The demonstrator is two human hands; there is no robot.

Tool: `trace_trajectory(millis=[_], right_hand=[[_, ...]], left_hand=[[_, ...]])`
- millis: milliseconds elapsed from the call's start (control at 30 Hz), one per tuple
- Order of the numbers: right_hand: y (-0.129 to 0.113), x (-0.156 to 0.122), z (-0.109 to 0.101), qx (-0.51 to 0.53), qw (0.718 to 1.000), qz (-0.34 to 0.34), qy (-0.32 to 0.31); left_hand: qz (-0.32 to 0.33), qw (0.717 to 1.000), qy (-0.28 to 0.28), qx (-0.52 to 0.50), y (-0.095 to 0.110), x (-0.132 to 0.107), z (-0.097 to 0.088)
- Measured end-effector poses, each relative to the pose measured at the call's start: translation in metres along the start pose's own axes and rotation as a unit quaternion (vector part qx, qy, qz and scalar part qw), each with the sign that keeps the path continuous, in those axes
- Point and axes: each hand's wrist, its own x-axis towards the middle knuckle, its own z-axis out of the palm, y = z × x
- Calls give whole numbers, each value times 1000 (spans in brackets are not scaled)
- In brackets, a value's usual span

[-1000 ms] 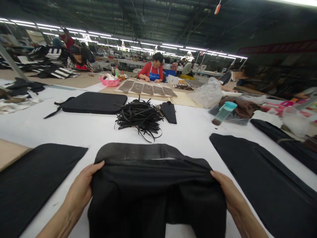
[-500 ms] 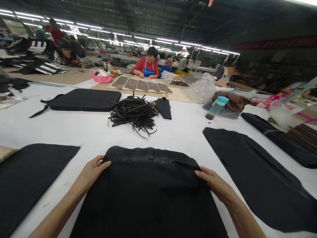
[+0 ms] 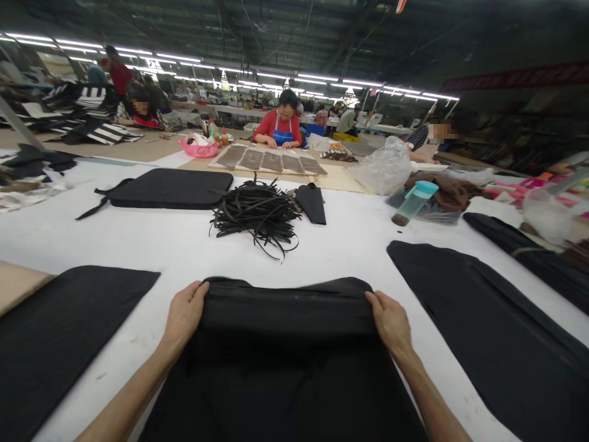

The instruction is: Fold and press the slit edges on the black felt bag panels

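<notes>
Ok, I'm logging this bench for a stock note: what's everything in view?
table: one, white, under everything
fabric: one, black, near edge, centre
left panel: one, black, near left
right panel: one, black, near right
far panel: one, black, far right
pad: one, black, far left
strips: one heap, black, mid-table
small piece: one, black, right of strips
bottle: one, clear with teal lid, leaning, right
bag: one, clear plastic, behind bottle
basin: one, pink, next table
co-worker: one, red top, blue apron, next table
left hand: one, bare, gripping fabric's left corner
right hand: one, bare, gripping fabric's right corner
</notes>
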Motion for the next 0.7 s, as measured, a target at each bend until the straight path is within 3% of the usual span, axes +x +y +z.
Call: trace_trajectory(millis=[200, 300, 367, 467, 567, 633, 700], right_hand=[[15, -13, -10, -14, 1000, -7, 10], [16, -17, -13, -23, 1000, -4, -19], [14, -19, -13, -67, 997, 2, -43], [8, -22, -6, -145, 988, 25, -40], [2, -24, 3, -182, 982, 47, -26], [-3, -26, 9, -200, 978, 53, -23], [-6, -27, 13, -214, 975, 52, -26]], left_hand=[[-25, 998, 6, -49, -11, -14, -5], [-74, 990, -30, -115, -16, -12, -9], [-65, 994, -52, -65, -17, -10, -11], [-10, 995, -30, 94, -14, -8, -13], [23, 982, 26, 188, -8, -9, -11], [106, 956, 82, 261, -2, -13, -7], [239, 918, 88, 304, 5, -23, 1]])
